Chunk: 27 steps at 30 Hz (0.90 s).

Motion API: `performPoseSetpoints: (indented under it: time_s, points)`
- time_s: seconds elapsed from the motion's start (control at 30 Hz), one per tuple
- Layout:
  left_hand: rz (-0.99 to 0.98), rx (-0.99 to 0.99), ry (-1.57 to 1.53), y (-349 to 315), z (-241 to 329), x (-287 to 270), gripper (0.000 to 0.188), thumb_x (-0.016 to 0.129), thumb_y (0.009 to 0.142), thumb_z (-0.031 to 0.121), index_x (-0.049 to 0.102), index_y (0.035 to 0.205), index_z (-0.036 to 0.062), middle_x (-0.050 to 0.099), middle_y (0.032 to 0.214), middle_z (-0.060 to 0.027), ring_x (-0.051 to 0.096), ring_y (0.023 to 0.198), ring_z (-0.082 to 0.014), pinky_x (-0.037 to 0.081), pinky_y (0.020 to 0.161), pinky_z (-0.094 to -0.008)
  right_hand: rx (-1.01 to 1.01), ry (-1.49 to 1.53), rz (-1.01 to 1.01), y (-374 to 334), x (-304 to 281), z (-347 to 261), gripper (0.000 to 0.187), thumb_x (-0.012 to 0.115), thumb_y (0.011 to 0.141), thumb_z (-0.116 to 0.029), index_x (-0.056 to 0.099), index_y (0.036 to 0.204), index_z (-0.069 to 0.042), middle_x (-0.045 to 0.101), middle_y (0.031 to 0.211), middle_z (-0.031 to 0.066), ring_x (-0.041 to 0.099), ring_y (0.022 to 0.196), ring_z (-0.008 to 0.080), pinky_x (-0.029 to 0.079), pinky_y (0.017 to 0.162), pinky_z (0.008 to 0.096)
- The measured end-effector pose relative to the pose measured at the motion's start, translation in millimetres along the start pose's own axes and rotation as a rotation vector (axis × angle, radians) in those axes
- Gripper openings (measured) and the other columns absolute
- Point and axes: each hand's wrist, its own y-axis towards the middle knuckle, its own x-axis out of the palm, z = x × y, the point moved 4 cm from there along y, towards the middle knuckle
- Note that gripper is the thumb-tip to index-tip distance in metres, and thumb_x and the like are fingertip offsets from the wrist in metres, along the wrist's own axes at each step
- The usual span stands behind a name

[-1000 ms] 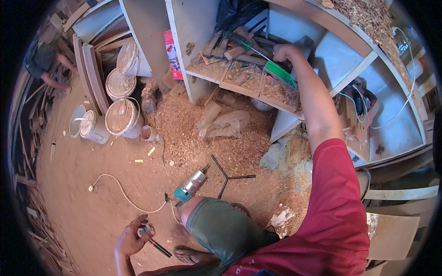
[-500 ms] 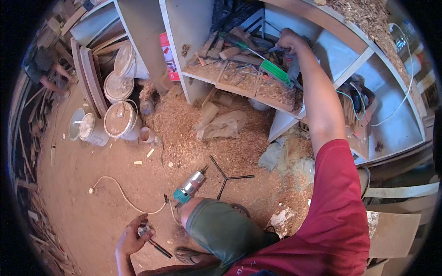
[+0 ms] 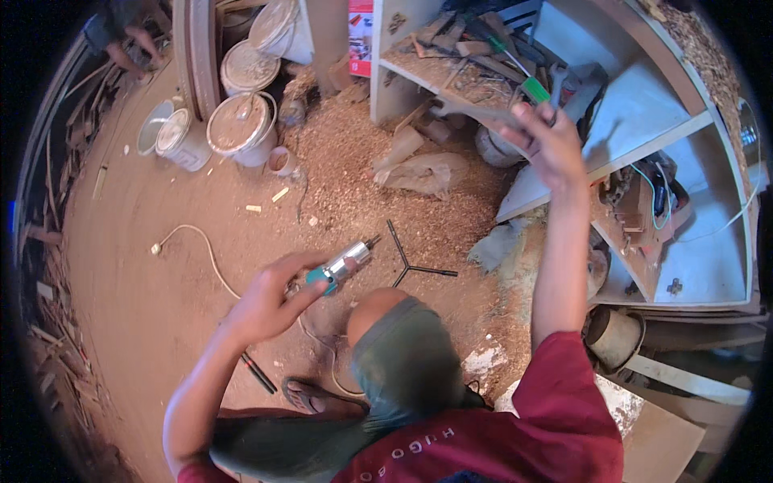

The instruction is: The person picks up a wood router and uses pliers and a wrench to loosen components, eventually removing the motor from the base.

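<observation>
My left hand (image 3: 278, 298) is closed around the teal end of a trim router motor (image 3: 346, 263). Its silver body and collet point away to the upper right, and the fingers are somewhat blurred. Held out at the front of the low shelf is my right hand (image 3: 551, 145), shut on a grey open-ended wrench (image 3: 475, 113) smeared by motion. Behind its fingertips, a screwdriver with a green handle (image 3: 535, 89) lies on the shelf. A black three-armed wrench (image 3: 408, 267) rests on the floor to the right of the router.
Lidded buckets (image 3: 240, 125) stand at the left beside a small cup (image 3: 282, 161). Wood shavings (image 3: 338, 161) cover the floor below the shelving unit (image 3: 652, 133). A cord (image 3: 211, 249) trails by my left hand. A black rod (image 3: 259, 374) lies near my foot. Another person (image 3: 121, 40) is far left.
My right hand has drawn back out of the shelf with the wrench. My left hand has moved up from the floor to the router, which has turned slightly. The whole view has shifted.
</observation>
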Motion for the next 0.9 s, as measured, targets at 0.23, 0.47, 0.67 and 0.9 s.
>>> performPoseSetpoints:
  time_s: [0.23,0.47,0.67,0.9]
  points:
    - [0.248,-0.044,-1.393,104,0,76,0.05,0.048,0.104,0.042,0.044,0.139,0.007,0.057,0.135,-0.0118,0.059,0.119,-0.0281,0.044,0.103,-0.0414,0.299,0.479,-0.227,-98,114,89,0.024,0.06,0.099,-0.019,0.042,0.085,-0.012,0.066,0.106,0.0173,0.071,0.091,0.0303,0.064,0.078,0.044]
    - [0.821,-0.053,-1.509,79,-90,69,0.025,0.046,0.106,0.033,0.057,0.115,0.0123,0.053,0.079,0.0003,0.054,0.072,-0.0137,0.047,0.074,-0.0341,0.491,0.632,-0.344,-128,107,119,0.049,0.033,0.105,-0.054,0.053,0.088,-0.012,0.066,0.117,0.0176,0.062,0.115,0.0317,0.051,0.092,0.0484]
    - [1.218,-0.371,-1.407,35,-205,64,0.039,0.046,0.101,0.046,0.058,0.118,0.0127,0.047,0.073,0.0003,0.042,0.059,-0.0133,0.044,0.061,-0.0344,0.373,0.318,-0.166,-144,82,134,0.04,0.044,0.105,-0.043,0.062,0.106,-0.008,0.061,0.089,0.0045,0.061,0.085,0.0157,0.051,0.08,0.0327]
    - [1.027,-0.411,-1.459,38,-211,94,0.027,0.054,0.099,0.034,0.06,0.11,0.0095,0.051,0.082,-0.002,0.043,0.058,-0.0143,0.045,0.063,-0.0337,0.404,-0.068,0.059,-177,58,203,0.018,0.06,0.1,-0.022,0.062,0.107,-0.005,0.057,0.08,0.0002,0.055,0.069,0.008,0.048,0.06,0.0241]
